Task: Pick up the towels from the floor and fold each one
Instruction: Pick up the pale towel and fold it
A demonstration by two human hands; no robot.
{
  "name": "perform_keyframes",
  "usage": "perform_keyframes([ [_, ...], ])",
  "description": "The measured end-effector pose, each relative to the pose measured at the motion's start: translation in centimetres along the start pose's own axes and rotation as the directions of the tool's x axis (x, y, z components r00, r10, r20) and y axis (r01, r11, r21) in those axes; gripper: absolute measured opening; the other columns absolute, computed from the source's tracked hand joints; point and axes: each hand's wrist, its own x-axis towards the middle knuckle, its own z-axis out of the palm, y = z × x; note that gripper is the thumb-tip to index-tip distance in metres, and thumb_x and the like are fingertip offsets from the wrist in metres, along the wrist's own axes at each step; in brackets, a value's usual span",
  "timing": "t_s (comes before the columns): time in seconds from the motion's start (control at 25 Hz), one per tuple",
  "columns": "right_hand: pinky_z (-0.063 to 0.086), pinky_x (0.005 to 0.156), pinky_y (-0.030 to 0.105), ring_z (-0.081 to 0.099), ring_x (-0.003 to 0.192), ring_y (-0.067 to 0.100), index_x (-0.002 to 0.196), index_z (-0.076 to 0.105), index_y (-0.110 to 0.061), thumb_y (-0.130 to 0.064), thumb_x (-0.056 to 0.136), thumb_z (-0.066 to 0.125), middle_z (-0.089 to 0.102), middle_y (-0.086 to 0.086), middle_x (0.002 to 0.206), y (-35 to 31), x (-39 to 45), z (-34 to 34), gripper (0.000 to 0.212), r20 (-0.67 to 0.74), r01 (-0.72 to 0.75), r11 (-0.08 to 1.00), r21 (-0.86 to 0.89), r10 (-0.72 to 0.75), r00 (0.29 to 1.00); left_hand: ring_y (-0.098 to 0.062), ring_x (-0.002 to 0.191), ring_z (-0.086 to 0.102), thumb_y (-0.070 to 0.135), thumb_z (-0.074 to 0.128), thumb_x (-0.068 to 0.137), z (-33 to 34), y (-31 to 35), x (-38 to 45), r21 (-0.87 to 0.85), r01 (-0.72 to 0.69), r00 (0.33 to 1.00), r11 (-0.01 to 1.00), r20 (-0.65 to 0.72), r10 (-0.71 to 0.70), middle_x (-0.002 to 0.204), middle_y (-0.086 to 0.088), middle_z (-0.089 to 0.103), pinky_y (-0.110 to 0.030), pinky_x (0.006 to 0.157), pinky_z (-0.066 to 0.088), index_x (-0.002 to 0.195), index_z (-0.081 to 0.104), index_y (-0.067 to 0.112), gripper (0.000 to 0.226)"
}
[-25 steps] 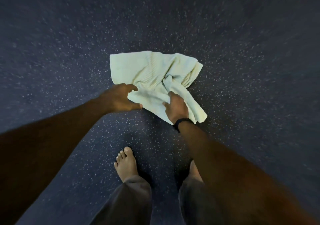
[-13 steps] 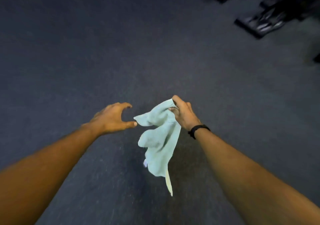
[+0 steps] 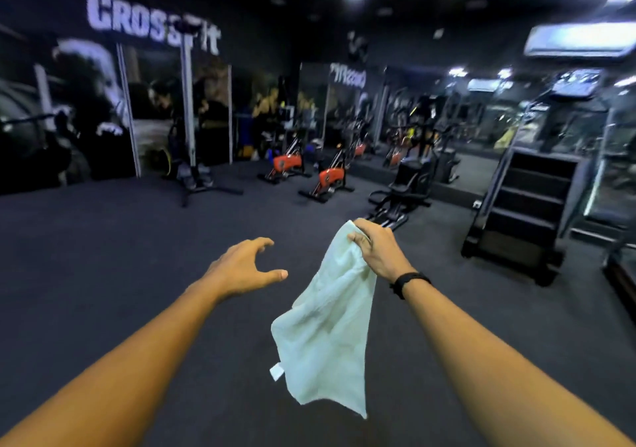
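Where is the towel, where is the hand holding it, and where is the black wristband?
towel (image 3: 327, 336): head view, on the middle of the hanging cloth.
right hand (image 3: 380, 250): head view, on the back of the hand gripping the towel's top corner.
black wristband (image 3: 407, 283): head view, on the band around the right wrist.

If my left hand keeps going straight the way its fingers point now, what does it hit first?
Probably nothing close. The left hand is open, its fingers aimed forward and slightly right over bare floor. The towel hangs from the right hand further right, likely just off that line, though depth is unclear.
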Motion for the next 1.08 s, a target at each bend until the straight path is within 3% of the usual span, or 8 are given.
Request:
perform_keyframes([
  [0.2, 0.029, 0.06, 0.033, 0.041, 0.065, 0.018, 0.07, 0.038, -0.02, -0.017, 0.097, 0.05, 0.043, -0.002, 0.068, -2.0, -1.4, -12.3, 0.03, -0.173, -0.013, 0.984, -0.179, -0.018, 0.985, -0.022, 0.132, 0.043, 0.062, 0.069, 0.074, -3.4, 8.8, 2.5, -0.055, -0.177, 0.984, 0.983, 0.017, 0.178, 0.144, 0.0, 0.044, -0.046, 0.104, 0.041, 0.143, 0.037, 0.028, 0.083],
  [0.36, 0.033, 0.065, 0.04, 0.048, 0.074, 0.029, 0.077, 0.047, -0.005, -0.017, 0.096, 0.052, 0.052, 0.011, 0.075, -3.3, -5.7, -20.3, 0.023, -0.311, -0.129, 0.933, -0.335, 0.02, 0.95, -0.021, 0.133, 0.042, 0.064, 0.068, 0.073, -4.3, 13.6, 3.0, -0.069, -0.316, 0.943, 0.946, 0.086, 0.321, 0.146, -0.001, 0.043, -0.044, 0.106, 0.04, 0.145, 0.035, 0.026, 0.087],
  [0.52, 0.041, 0.069, 0.04, 0.053, 0.076, 0.028, 0.08, 0.053, -0.008, -0.02, 0.095, 0.054, 0.059, 0.008, 0.075, -5.5, -13.2, -25.7, 0.02, -0.437, -0.291, 0.874, -0.389, 0.103, 0.894, -0.02, 0.129, 0.046, 0.091, 0.056, 0.044, -3.7, 18.1, 1.9, -0.099, -0.466, 0.857, 0.879, 0.196, 0.476, 0.144, 0.0, 0.045, -0.042, 0.104, 0.041, 0.143, 0.038, 0.028, 0.118],
  [0.6, 0.043, 0.07, 0.04, 0.055, 0.076, 0.028, 0.08, 0.055, -0.009, -0.022, 0.094, 0.056, 0.061, 0.007, 0.076, -7.3, -18.2, -28.0, 0.019, -0.509, -0.403, 0.807, -0.432, 0.15, 0.847, -0.019, 0.128, 0.047, 0.087, 0.06, 0.05, -2.7, 20.8, 0.3, -0.156, -0.54, 0.794, 0.827, 0.233, 0.562, 0.142, 0.0, 0.047, -0.039, 0.103, 0.042, 0.142, 0.039, 0.027, 0.112],
  [0.68, 0.042, 0.067, 0.04, 0.054, 0.074, 0.027, 0.078, 0.054, -0.011, -0.022, 0.093, 0.058, 0.06, 0.006, 0.074, -9.7, -23.8, -29.8, 0.019, -0.588, -0.509, 0.736, -0.446, 0.188, 0.787, -0.019, 0.13, 0.046, 0.067, 0.069, 0.069, -1.5, 23.6, -2.1, -0.219, -0.598, 0.724, 0.771, 0.265, 0.637, 0.143, 0.0, 0.046, -0.037, 0.105, 0.04, 0.142, 0.04, 0.024, 0.09],
  [0.84, 0.037, 0.064, 0.037, 0.053, 0.073, 0.027, 0.074, 0.051, -0.01, -0.021, 0.092, 0.058, 0.056, 0.006, 0.07, -15.2, -35.8, -33.1, 0.022, -0.719, -0.709, 0.574, -0.41, 0.275, 0.639, -0.016, 0.126, 0.049, 0.076, 0.067, 0.06, 1.9, 30.0, -7.7, -0.311, -0.687, 0.58, 0.656, 0.308, 0.754, 0.138, 0.002, 0.051, -0.038, 0.104, 0.042, 0.139, 0.043, 0.028, 0.096],
  [0.96, 0.033, 0.064, 0.035, 0.048, 0.071, 0.022, 0.072, 0.05, -0.013, -0.02, 0.094, 0.057, 0.049, 0.0, 0.067, -20.6, -45.5, -34.7, 0.024, -0.796, -0.815, 0.469, -0.34, 0.318, 0.515, -0.016, 0.126, 0.049, 0.077, 0.062, 0.057, 4.7, 35.5, -14.4, -0.392, -0.748, 0.426, 0.536, 0.336, 0.84, 0.136, 0.002, 0.053, -0.037, 0.105, 0.041, 0.138, 0.044, 0.027, 0.098],
  [1.08, 0.038, 0.068, 0.036, 0.052, 0.076, 0.022, 0.079, 0.057, -0.013, -0.021, 0.095, 0.056, 0.058, 0.003, 0.075, -26.5, -54.6, -35.7, 0.017, -0.856, -0.88, 0.386, -0.277, 0.318, 0.408, -0.015, 0.125, 0.051, 0.06, 0.071, 0.072, 6.2, 40.6, -22.7, -0.461, -0.797, 0.251, 0.39, 0.333, 0.909, 0.138, 0.001, 0.052, -0.03, 0.105, 0.039, 0.138, 0.046, 0.022, 0.08],
])
